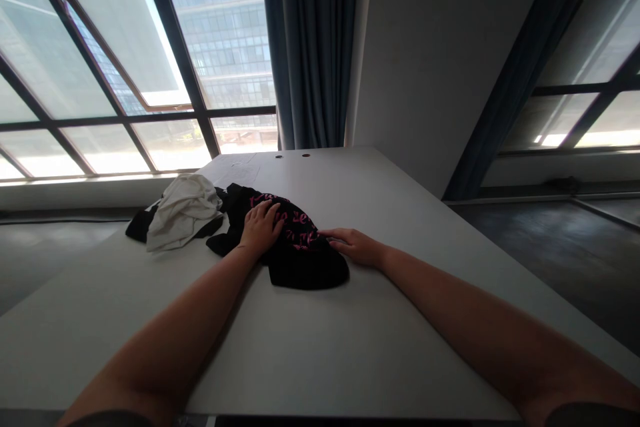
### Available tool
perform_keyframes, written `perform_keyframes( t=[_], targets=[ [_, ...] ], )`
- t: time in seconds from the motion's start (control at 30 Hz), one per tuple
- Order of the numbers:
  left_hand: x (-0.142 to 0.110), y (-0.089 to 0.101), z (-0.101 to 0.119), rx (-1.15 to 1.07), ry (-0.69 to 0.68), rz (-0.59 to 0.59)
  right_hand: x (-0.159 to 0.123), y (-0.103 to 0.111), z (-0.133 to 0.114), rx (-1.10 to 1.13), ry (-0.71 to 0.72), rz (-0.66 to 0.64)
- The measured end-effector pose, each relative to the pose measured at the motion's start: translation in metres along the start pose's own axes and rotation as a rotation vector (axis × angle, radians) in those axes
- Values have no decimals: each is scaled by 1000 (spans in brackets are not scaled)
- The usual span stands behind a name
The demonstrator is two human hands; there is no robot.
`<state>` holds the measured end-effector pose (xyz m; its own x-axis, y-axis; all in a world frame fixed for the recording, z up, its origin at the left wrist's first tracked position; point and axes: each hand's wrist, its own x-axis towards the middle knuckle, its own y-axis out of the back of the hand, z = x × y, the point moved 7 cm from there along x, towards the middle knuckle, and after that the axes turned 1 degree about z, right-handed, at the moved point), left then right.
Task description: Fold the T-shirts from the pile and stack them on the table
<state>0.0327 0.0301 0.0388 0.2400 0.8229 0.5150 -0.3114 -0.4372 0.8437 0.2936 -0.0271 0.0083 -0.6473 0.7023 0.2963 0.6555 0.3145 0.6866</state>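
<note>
A black garment with pink lettering (310, 267) lies loosely bunched on the white table. On top of its left part rests my left hand (261, 228), palm down with the fingers spread over the cloth. My right hand (354, 245) is at the garment's right edge, its fingers stretched out and touching the fabric near the lettering. Neither hand grips the cloth. Left of my left hand, a crumpled white cloth (184, 210) lies over another black cloth (139, 225). I cannot tell what kind of garment the black one is.
The long white table (360, 340) reaches toward the wall, with two round holes (306, 155) near its far edge. A blue curtain (317, 47) hangs behind it. Windows (230, 33) stand at the left, one pane tilted. Grey floor (560, 240) shows at the right.
</note>
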Motion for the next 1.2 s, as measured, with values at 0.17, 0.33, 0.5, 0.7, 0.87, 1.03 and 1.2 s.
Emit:
perform_keyframes(
  t=[0.17,0.33,0.5,0.7,0.87,1.03,1.2],
  targets=[
    [4,-29,-26,49,125,-270,5,-20,-19,-25,84,-51],
    [3,-29,-16,96,45,-316,5,-28,-24,-37,88,-60],
    [3,-24,-13,93,43,-306,5,-24,-23,-33,55,-50],
    [1,-16,-8,40,11,-222,5,-18,-21,42,14,36],
    [4,-14,1,-44,-66,-211,4,-7,-13,82,-38,168],
    [3,-9,9,-47,-113,-231,1,10,-11,62,-79,345],
    [-1,-8,18,-25,-141,-279,0,12,-15,8,-39,376]
  ],
)
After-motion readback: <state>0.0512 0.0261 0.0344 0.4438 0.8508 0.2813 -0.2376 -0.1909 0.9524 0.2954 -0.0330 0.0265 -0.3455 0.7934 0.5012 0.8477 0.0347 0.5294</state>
